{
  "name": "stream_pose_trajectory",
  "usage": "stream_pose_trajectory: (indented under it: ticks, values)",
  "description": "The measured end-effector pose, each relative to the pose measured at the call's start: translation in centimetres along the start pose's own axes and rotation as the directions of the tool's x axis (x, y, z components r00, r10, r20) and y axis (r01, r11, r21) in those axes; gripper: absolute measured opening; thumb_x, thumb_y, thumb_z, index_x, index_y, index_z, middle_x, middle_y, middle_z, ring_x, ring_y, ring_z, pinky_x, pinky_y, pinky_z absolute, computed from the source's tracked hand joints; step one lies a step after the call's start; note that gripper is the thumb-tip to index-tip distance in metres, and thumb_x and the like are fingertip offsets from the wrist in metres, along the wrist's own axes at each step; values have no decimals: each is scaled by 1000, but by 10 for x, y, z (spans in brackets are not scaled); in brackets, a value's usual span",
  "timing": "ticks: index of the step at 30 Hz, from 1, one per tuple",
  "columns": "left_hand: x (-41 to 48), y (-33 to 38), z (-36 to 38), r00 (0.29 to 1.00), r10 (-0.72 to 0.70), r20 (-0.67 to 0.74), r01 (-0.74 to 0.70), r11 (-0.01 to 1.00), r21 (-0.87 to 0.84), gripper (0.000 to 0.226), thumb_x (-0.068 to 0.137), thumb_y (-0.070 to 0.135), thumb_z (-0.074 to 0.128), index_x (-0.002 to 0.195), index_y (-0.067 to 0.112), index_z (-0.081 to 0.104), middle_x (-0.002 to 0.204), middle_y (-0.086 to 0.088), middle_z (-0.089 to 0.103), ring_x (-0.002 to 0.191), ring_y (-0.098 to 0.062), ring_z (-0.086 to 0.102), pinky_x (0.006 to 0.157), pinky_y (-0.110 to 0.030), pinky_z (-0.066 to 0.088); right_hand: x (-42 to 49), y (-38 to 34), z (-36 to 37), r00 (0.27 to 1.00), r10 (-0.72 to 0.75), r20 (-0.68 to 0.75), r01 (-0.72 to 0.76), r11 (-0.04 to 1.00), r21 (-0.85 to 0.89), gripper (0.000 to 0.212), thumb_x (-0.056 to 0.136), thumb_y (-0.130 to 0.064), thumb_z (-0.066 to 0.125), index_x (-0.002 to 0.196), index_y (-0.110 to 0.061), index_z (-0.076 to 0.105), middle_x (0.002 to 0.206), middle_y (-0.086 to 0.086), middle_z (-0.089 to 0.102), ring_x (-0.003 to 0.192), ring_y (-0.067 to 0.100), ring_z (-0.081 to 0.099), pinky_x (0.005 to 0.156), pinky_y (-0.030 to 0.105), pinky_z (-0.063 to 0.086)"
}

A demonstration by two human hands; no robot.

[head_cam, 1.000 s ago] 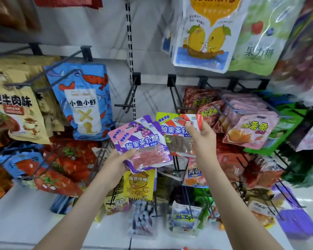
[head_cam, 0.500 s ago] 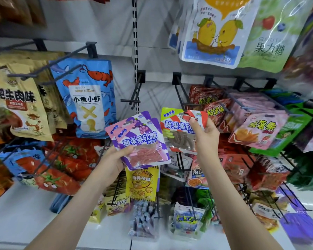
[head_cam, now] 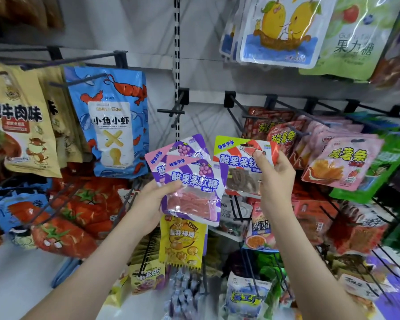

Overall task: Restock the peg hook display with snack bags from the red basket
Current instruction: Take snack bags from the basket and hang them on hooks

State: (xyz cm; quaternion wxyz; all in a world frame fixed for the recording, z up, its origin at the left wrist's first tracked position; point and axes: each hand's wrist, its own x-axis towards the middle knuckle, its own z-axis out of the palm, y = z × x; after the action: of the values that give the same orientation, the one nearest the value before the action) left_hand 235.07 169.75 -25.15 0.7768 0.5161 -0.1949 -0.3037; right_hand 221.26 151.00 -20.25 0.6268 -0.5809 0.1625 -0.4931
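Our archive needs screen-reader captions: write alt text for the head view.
Two hands hold snack bags before a peg hook display: the left hand grips purple grape bags, the right hand pinches a red bag by its top. A bare hook juts above.

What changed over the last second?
Nothing taken or let go. The left hand still holds the purple grape bags, the right hand still pinches the red-green bag by its top. Only the camera view shifted slightly.
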Motion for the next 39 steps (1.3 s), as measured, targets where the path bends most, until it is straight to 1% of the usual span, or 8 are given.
stream_pose_trajectory:
  ticks: [6, 11, 14, 20, 25, 30, 34, 39]
  values:
    - [5, -1, 4, 999, 44, 27, -45, 998, 38, 41, 69, 22, 73, 104, 2, 64, 103, -22, 69, 89, -34, 68, 74, -39, 58, 3, -6, 0, 999, -44, 31, 45, 998, -44, 6, 88, -22, 66, 93, -25, 69, 97, -1, 73, 94, 17, 69, 83, 36, 54]
    - [11, 5, 18, 995, 93, 47, -98, 989, 111, 38, 68, 28, 72, 97, 4, 65, 103, -26, 68, 90, -34, 66, 76, -42, 53, 9, -4, 8, 998, -52, 34, 52, 999, 3, 6, 88, -15, 65, 90, -19, 69, 92, 1, 74, 91, 21, 69, 81, 38, 55]
    - [14, 6, 24, 992, 122, 43, -126, 984, 125, 33, 72, 26, 70, 93, 2, 66, 103, -28, 66, 99, -36, 63, 91, -49, 44, 6, -2, 11, 994, -78, 77, 74, 996, 53, 9, 87, -10, 65, 89, -17, 71, 93, 5, 74, 91, 22, 69, 82, 37, 54]
    - [19, 14, 23, 975, 127, 182, -150, 981, 120, 18, 71, 23, 68, 68, 7, 75, 72, -13, 72, 62, -22, 69, 57, -28, 57, 7, -14, 10, 988, -134, 72, 126, 986, 106, 14, 88, -10, 64, 87, -21, 72, 93, 4, 74, 90, 21, 69, 81, 36, 56]
    - [24, 19, 17, 979, 149, 137, -160, 984, 76, 28, 72, 21, 67, 76, -6, 71, 82, -24, 71, 64, -26, 70, 62, -32, 58, 18, -17, 18, 999, -44, 25, 45, 996, -81, 4, 86, -17, 66, 89, -16, 69, 93, 8, 73, 95, 31, 67, 91, 53, 50]
    - [26, 22, 12, 978, 143, 153, -157, 984, 87, 21, 73, 20, 67, 73, -1, 73, 79, -20, 72, 62, -24, 70, 57, -30, 59, 42, -5, 31, 997, -59, -59, 40, 958, -285, 13, 85, -26, 67, 91, -14, 68, 90, 4, 72, 84, 23, 66, 84, 51, 51]
    - [26, 21, 7, 985, 131, 113, -144, 983, 113, 33, 73, 22, 70, 91, -5, 66, 86, -22, 71, 69, -26, 70, 60, -31, 58, 73, 10, 53, 993, -55, -106, -3, 875, -484, 23, 89, -31, 61, 82, -9, 58, 92, 13, 65, 86, 31, 57, 73, 36, 43]
    - [20, 25, 3, 994, 87, 71, -96, 986, 140, 11, 71, 25, 74, 77, 17, 75, 86, -12, 74, 77, -26, 71, 66, -32, 56, 57, 22, 50, 991, 97, -92, -128, 881, -455, 52, 91, -32, 59, 134, -7, 44, 126, 10, 57, 116, 25, 53, 98, 33, 38]
